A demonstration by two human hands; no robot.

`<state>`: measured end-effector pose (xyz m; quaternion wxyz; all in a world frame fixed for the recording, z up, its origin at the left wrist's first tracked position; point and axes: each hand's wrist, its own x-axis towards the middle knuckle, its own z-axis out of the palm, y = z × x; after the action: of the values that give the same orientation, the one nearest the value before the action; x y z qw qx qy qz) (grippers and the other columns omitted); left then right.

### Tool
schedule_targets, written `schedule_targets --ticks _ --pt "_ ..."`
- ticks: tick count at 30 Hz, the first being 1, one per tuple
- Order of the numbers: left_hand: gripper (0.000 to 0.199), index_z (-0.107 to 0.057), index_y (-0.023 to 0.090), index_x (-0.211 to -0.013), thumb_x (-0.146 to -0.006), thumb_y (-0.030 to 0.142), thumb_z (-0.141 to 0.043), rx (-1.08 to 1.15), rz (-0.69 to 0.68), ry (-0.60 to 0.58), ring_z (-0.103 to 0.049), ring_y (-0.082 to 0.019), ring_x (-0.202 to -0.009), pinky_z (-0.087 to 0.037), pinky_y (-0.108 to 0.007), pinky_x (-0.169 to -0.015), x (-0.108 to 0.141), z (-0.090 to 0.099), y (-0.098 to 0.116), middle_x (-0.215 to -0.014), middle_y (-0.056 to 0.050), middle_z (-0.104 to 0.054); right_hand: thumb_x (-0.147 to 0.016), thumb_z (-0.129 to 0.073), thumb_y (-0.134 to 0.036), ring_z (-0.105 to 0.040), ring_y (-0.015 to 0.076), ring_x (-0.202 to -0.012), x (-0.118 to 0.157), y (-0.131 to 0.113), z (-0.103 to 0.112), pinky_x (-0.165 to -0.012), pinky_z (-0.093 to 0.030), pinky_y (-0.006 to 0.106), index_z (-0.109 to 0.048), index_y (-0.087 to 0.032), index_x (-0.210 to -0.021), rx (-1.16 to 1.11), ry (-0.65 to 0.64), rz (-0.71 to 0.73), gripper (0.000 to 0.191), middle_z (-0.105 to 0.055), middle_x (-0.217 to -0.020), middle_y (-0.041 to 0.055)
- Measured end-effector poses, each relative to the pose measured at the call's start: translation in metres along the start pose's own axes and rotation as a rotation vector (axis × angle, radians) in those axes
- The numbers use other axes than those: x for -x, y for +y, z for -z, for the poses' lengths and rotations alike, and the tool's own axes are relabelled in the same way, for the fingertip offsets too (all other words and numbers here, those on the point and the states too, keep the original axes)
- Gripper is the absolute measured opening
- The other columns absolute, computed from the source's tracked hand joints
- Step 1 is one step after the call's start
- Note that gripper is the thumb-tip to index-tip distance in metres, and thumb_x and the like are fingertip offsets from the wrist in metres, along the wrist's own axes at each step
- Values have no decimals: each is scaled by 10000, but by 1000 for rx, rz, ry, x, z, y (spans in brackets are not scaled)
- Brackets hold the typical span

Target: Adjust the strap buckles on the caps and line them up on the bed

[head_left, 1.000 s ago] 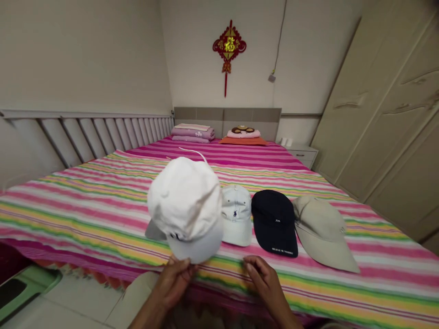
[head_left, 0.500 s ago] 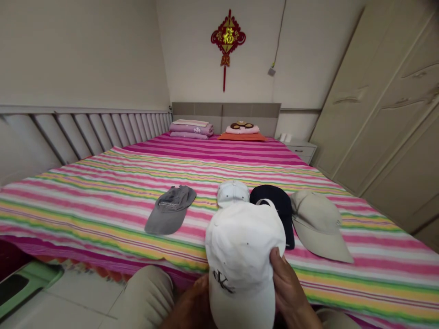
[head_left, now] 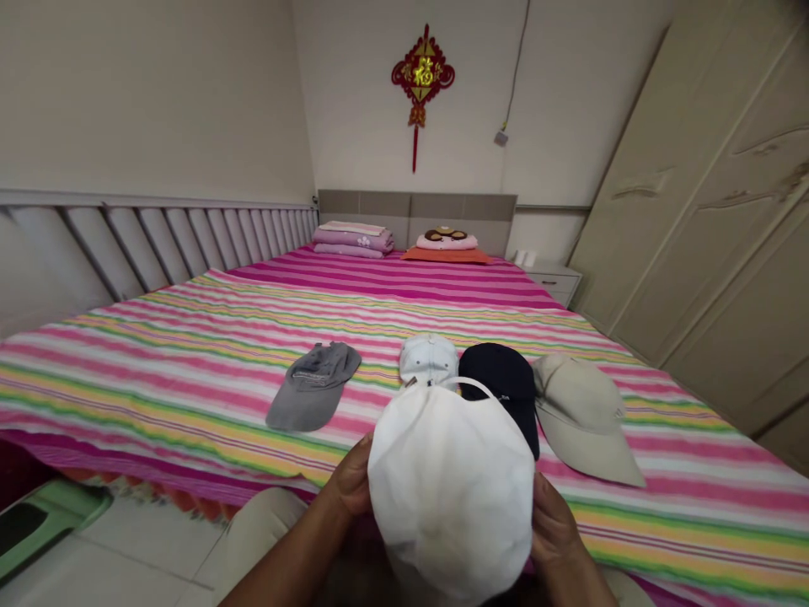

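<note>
A white cap [head_left: 448,489] is held up between my two hands over the bed's near edge, its crown toward me and its back strap at the top. My left hand [head_left: 355,479] grips its left side, and my right hand [head_left: 553,518] grips the right side; some fingertips are hidden by the cap. Beyond it lie a pale cap [head_left: 428,357], a black cap [head_left: 499,371] and a beige cap [head_left: 585,417], side by side. A grey cap [head_left: 314,388] lies apart to the left.
The caps rest on a striped bedspread [head_left: 190,362]. Folded purple bedding [head_left: 352,240] and a pink bundle [head_left: 446,242] sit by the headboard. A green stool [head_left: 50,523] stands on the floor at lower left; a wardrobe [head_left: 695,236] is on the right.
The white cap has turned and tipped, so its printed front is out of view and its strap opening shows. My left hand has moved up along its left side.
</note>
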<state>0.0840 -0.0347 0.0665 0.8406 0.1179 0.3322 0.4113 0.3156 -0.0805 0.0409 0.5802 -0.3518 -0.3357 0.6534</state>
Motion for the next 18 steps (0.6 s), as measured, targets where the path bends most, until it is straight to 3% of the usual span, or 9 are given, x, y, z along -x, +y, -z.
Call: schedule_targets --ticks 3,6,9,12,18 --pt "87 -649 94 -697 -635 81 -589 -75 -46 -56 -640 -236 -607 -497 -353 -645 1 1 1 -608 -87 -672 -472 -721 -523 -646 318 -716 4 -2 5 -679 -485 463 -658 -224 -769 17 -6 14 426 -696 -678 102" --pt "104 -625 107 -631 -545 54 -651 -89 -139 -185 -605 -198 -487 -495 -314 -550 1 6 1 -523 -50 -639 -464 -751 -422 -652 302 -669 6 0 14 -678 -488 447 -657 -216 -865 -14 1 10 460 -700 -698 90" --pt "126 -576 137 -560 -510 74 -674 -77 -187 -226 -634 -249 -601 -506 -350 -602 0 9 1 -444 -25 -586 -474 -755 -320 -650 272 -573 6 5 26 -675 -491 437 -661 -206 -859 -38 16 10 413 -698 -666 80" --pt "172 -549 144 -528 -464 107 -704 -93 -190 -261 -637 -309 -718 -501 -410 -666 1 10 3 -479 -44 -599 -486 -742 -327 -649 274 -566 7 11 37 -662 -492 434 -668 -212 -826 -13 14 24 366 -695 -648 81" --pt "210 -569 112 -524 -414 151 -744 -166 -176 -407 -627 -260 -555 -498 -426 -638 2 10 5 -523 -57 -624 -489 -743 -409 -650 273 -617 17 20 39 -614 -506 388 -680 -234 -792 -61 80 4 356 -698 -680 81"
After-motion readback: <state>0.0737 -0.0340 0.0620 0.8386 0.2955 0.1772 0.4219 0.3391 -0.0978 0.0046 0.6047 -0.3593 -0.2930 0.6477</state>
